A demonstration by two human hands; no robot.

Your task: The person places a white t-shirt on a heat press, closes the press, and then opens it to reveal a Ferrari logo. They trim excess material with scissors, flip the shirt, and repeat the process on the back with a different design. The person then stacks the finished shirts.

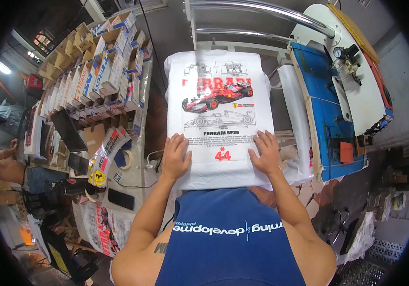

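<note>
A white T-shirt (219, 125) lies spread and smooth over a flat rectangular support in front of me. Its printed front carries a red racing car (216, 97), grey line drawings and red and black lettering. A pale patch covers part of the red lettering at the upper left; whether it is glare or film I cannot make out. My left hand (176, 156) rests flat on the shirt's lower left side, fingers stretched forward. My right hand (265, 153) lies likewise on the lower right side, fingers apart. Neither hand grips anything.
Metal tubes (261, 14) of a machine frame span the far side. Right stands a blue panel (326, 109) beside a white machine body with a pressure gauge (339, 52). Left are stacked cardboard boxes (104, 71), a tape roll (127, 159) and a phone (121, 199). Another person (9, 164) is far left.
</note>
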